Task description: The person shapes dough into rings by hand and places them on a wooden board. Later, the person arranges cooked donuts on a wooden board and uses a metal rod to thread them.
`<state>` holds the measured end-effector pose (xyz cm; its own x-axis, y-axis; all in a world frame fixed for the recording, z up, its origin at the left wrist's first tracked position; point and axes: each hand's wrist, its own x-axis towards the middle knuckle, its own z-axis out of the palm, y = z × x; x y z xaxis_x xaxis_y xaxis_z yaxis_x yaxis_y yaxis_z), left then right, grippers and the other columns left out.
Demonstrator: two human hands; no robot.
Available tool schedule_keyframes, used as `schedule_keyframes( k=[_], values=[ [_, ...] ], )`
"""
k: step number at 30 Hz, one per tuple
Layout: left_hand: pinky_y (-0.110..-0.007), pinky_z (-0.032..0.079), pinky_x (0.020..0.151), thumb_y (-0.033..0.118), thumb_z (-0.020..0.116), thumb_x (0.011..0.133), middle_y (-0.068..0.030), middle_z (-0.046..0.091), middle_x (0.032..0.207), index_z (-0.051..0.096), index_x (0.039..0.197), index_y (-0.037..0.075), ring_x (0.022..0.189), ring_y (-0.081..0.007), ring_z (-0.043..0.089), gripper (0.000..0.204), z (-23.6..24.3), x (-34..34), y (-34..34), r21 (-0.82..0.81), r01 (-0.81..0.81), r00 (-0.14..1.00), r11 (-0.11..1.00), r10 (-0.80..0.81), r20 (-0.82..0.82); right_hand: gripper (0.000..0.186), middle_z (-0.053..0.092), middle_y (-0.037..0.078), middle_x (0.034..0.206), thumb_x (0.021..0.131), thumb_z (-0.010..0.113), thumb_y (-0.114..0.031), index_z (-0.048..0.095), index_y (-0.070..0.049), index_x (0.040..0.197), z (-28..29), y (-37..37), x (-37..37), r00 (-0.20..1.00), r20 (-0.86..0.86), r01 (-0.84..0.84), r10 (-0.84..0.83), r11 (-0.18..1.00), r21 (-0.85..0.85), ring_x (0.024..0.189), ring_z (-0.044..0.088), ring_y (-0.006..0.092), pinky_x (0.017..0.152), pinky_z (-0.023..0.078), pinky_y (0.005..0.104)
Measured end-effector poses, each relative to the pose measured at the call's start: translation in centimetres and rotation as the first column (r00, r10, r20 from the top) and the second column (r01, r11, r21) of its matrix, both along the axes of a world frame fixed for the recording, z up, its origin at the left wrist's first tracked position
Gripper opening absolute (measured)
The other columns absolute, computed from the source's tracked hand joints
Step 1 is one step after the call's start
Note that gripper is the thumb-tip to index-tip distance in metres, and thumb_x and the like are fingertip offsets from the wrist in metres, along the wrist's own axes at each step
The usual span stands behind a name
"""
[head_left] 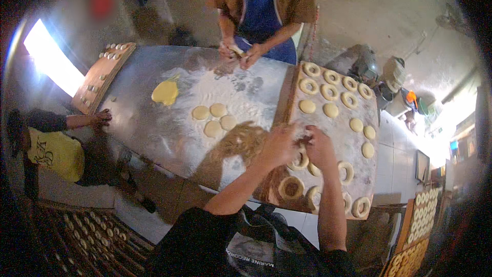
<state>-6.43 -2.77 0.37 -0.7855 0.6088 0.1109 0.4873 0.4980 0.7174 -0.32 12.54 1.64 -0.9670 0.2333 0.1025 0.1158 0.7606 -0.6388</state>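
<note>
My left hand [282, 146] and my right hand [320, 149] meet over the floured wooden board [339, 129] at the right of the table. Their fingers are curled in toward each other; what lies between them is too blurred to name. Below and around them on the board sit dough rings [291, 178], some partly hidden by my right forearm. Farther back on the same board are more dough rings and several flat dough discs [330, 110] without holes.
On the metal table [148, 123] lie flour, several dough discs [218, 110] and a yellow dough-like mass [165, 93]. Across it, a co-worker in a blue apron [259, 13] handles dough. Another person in yellow [56, 155] stands left. Trays of dough rings [423, 215] stand lower right.
</note>
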Motion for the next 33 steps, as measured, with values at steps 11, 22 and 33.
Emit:
schedule_keyframes(
  k=[11,22,33],
  values=[
    [-0.045,0.050,0.084,0.021,0.059,0.089,-0.0226,0.063,0.107,0.049,0.124,0.005,0.098,-0.0409,0.063,0.040,-9.6,-9.8,-22.9,0.077,-0.420,0.896,0.904,0.400,0.193,0.050,0.064,0.026,0.094,0.085,0.060,-0.042,0.055,0.003,0.105,-10.2,-20.6,-18.5,0.971,0.232,-0.091,0.062,0.989,0.118,0.090,0.064,0.0423,0.079,0.051,0.0491],
    [-0.028,0.052,0.072,0.014,0.073,0.081,-0.0102,0.069,0.087,0.063,0.106,-0.002,0.078,-0.0120,0.065,0.032,0.3,-12.5,-23.9,0.312,-0.216,0.886,0.925,0.051,0.462,0.044,0.057,0.009,0.095,0.079,0.072,-0.012,0.040,-0.004,0.108,-1.7,-20.9,-14.4,0.988,0.062,-0.077,0.139,0.806,-0.586,0.084,0.058,0.0202,0.073,0.051,0.0356],
    [-0.041,0.047,0.088,0.015,0.060,0.083,-0.0158,0.055,0.110,0.049,0.121,0.000,0.103,-0.0317,0.055,0.042,-1.0,-12.2,-21.9,0.477,-0.308,0.949,0.823,0.232,0.212,0.054,0.057,0.009,0.104,0.084,0.062,-0.008,0.042,-0.007,0.134,-2.2,-22.8,-13.9,0.962,-0.158,-0.226,0.221,0.328,-0.917,0.096,0.059,0.0209,0.082,0.050,0.0352]
  ],
)
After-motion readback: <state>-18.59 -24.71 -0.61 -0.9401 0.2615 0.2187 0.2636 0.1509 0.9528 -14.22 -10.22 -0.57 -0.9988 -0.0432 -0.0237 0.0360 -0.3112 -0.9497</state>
